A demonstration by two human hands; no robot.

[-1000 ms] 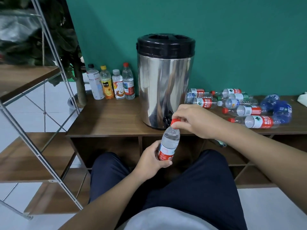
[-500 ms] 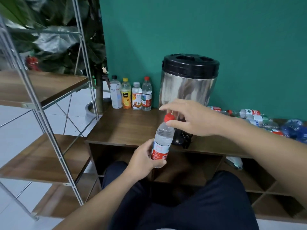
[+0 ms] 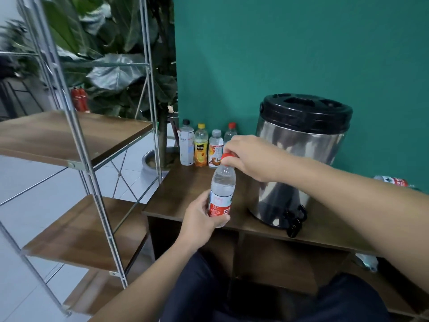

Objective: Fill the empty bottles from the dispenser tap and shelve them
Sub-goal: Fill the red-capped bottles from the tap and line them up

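Observation:
A clear water bottle [image 3: 222, 190] with a red label stands upright in the air in front of the wooden cabinet. My left hand [image 3: 201, 220] grips its lower body. My right hand [image 3: 247, 156] pinches the red cap [image 3: 227, 155] on top of it. To the right stands the steel dispenser [image 3: 299, 163] with a black lid; its black tap [image 3: 295, 220] juts out low at the cabinet's front edge. On the left rises a metal-framed shelf rack [image 3: 69, 135] with bare wooden boards.
Several upright bottles [image 3: 201, 148] stand at the back left of the cabinet top [image 3: 185, 194] against the green wall. One lying bottle [image 3: 392, 181] shows at the right edge behind my forearm. A potted plant [image 3: 130, 73] stands behind the rack.
The view has swung left, bringing the rack into sight and pushing the lying bottles out of frame. Both hands stay on the bottle, which has moved left of the tap.

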